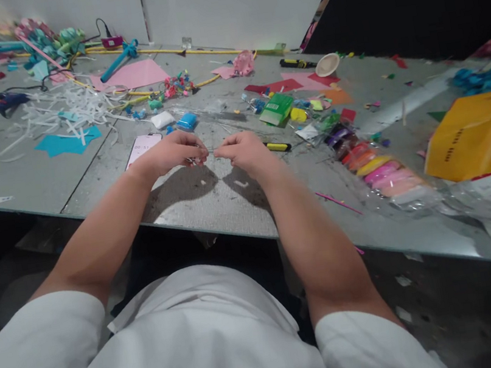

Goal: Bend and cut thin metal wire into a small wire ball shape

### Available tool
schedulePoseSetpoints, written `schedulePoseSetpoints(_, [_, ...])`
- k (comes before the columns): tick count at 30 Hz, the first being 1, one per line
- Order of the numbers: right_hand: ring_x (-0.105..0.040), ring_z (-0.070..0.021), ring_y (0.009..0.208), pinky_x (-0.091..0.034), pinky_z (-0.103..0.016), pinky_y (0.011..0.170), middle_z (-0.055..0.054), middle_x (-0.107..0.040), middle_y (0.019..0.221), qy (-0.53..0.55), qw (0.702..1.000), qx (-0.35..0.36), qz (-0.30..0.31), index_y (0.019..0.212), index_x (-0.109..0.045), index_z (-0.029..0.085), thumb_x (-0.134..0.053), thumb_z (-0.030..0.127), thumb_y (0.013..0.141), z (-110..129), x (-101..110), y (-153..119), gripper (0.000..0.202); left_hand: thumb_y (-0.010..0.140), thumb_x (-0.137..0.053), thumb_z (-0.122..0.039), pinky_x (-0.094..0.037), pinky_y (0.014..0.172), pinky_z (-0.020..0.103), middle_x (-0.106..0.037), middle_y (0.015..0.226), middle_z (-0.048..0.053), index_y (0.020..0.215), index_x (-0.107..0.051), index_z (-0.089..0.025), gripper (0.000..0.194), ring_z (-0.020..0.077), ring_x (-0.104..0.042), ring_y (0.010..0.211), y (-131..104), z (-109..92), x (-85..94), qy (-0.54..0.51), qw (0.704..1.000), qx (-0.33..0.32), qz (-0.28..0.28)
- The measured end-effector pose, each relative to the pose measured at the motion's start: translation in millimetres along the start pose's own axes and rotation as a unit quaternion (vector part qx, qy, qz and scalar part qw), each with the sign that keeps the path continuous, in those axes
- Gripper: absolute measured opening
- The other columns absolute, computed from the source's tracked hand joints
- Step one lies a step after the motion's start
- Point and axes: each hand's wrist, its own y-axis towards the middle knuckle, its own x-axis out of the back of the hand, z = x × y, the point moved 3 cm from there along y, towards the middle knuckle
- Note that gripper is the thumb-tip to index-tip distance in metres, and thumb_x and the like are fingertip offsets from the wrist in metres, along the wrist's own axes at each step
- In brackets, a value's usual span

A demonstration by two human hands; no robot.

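- Pinching a tiny, silvery, irregular piece [196, 160] in the left hand [176, 151], with thumb and fingers curled closely over it, seemingly to steady something so small.
- Holding the right hand [245, 150] opposite, with thumb and forefinger pressed together; cannot tell if gripping anything thin.
- Hovering with the silvery piece just above the grey tabletop [90, 192], near the middle of its front edge, likely to use the bare patch there.
- Having a flat, pale-screened phone [143, 142] face up beside the left wrist, presumably to keep its digits in sight.
- Having a yellow-and-black plastic cutter [277, 146] just beside the right hand, probably for easy reach.
- Having a clear-wrapped row of multicoloured packs [382, 170] and a large yellow plastic packet [487, 135] toward the right edge, perhaps to free the middle.
- Reaching over the front edge with both bare forearms, bent at the elbows, converging toward nearly meeting fingertips, with the backs of both hands turned mostly upward.
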Motion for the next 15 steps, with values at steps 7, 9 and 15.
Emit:
schedulePoseSetpoints(7, [-0.042,-0.0167,0.068,-0.037,-0.037,0.066,0.005,-0.045,0.058,-0.023,1.000,0.000,0.011,0.067,-0.075,0.025,-0.099,0.025,0.080,4,5,-4,0.027,0.094,-0.096,-0.022,-0.057,0.077,0.031,-0.086,0.086,0.008,0.083,-0.090,-0.018,0.014,0.0178,-0.073,0.078,0,2,-1.8,0.018,1.000,0.005,0.008])
schedulePoseSetpoints(9, [-0.042,-0.0166,0.068,-0.037,-0.037,0.067,0.006,-0.044,0.058,-0.027,1.000,0.001,0.012,0.068,-0.075,0.025,-0.099,0.026,0.082,7,6,-9,0.028,0.095,-0.094,-0.021,-0.056,0.077,0.031,-0.085,0.083,0.008,0.081,-0.091,-0.019,0.014,0.0189,-0.073,0.078,0,3,-1.5,0.038,0.999,0.007,0.004])
schedulePoseSetpoints(15, [-0.043,-0.0157,0.070,-0.036,-0.036,0.070,0.007,-0.052,0.063,-0.035,0.999,0.012,0.004,0.074,-0.072,0.024,-0.094,0.025,0.089,13,1,-15,0.027,0.091,-0.087,-0.018,-0.058,0.079,0.031,-0.084,0.085,0.008,0.082,-0.089,-0.019,0.009,0.0197,-0.074,0.082,1,1,1.1,0.076,0.997,-0.013,-0.012])
